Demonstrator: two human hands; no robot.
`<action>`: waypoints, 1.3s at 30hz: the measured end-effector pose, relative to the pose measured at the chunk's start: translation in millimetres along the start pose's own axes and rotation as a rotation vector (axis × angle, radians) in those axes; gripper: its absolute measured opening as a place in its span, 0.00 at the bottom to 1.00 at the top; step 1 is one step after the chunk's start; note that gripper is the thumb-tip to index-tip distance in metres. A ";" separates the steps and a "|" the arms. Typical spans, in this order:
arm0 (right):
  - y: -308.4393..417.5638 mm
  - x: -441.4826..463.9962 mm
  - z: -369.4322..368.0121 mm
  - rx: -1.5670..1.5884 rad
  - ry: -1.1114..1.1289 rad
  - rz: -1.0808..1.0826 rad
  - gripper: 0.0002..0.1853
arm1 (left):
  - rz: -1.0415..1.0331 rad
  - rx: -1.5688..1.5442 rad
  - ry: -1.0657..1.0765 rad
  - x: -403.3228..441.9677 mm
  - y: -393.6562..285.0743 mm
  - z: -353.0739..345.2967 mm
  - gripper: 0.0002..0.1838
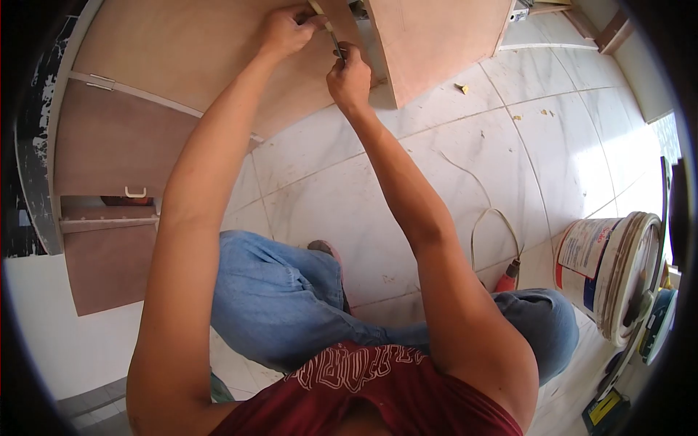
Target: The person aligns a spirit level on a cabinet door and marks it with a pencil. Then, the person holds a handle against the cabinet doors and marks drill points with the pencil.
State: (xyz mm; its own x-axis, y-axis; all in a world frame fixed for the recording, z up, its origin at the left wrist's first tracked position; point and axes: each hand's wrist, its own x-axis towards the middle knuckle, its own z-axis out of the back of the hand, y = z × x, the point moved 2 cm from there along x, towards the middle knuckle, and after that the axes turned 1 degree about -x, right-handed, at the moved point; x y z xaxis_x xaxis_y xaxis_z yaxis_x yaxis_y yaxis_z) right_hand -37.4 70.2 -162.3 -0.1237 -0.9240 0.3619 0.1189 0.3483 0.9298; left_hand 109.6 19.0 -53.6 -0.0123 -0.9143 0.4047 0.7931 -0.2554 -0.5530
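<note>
My left hand (288, 30) is at the top of the view, against a light-brown wooden cabinet panel (189, 51). Its fingers pinch the end of a narrow pale strip (317, 9). Just below and to the right, my right hand (350, 78) is closed around a thin, dark, slender tool (337, 48) whose kind I cannot make out. The tool's upper end meets the pale strip between both hands. Right of my right hand, an open wooden cabinet door (440, 43) stands out over the floor.
White marbled tiles (407, 182) cover the floor, with small yellowish scraps (462, 89) on them. A cord (476, 218) leads to a red-and-black power tool (507, 277) by my knee. A paint bucket (607, 272) stands at the right. A lower cabinet door (116, 145) with a handle is at left.
</note>
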 end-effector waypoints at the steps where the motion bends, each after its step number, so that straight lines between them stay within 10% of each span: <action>1: 0.0 -0.2 0.2 0.005 -0.003 0.006 0.16 | 0.011 0.006 0.005 0.4 1.9 -0.5 0.15; 39: 10.2 3.6 4.6 -0.027 0.052 -0.045 0.15 | 0.025 -0.032 0.027 -9.0 -29.0 3.7 0.15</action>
State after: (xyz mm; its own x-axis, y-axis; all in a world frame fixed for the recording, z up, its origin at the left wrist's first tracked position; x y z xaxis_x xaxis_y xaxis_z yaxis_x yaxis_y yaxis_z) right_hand -41.2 71.2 -151.2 -0.0783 -0.9459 0.3149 0.1408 0.3022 0.9428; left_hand 88.9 35.9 -38.5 -0.0098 -0.9286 0.3709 0.7732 -0.2422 -0.5861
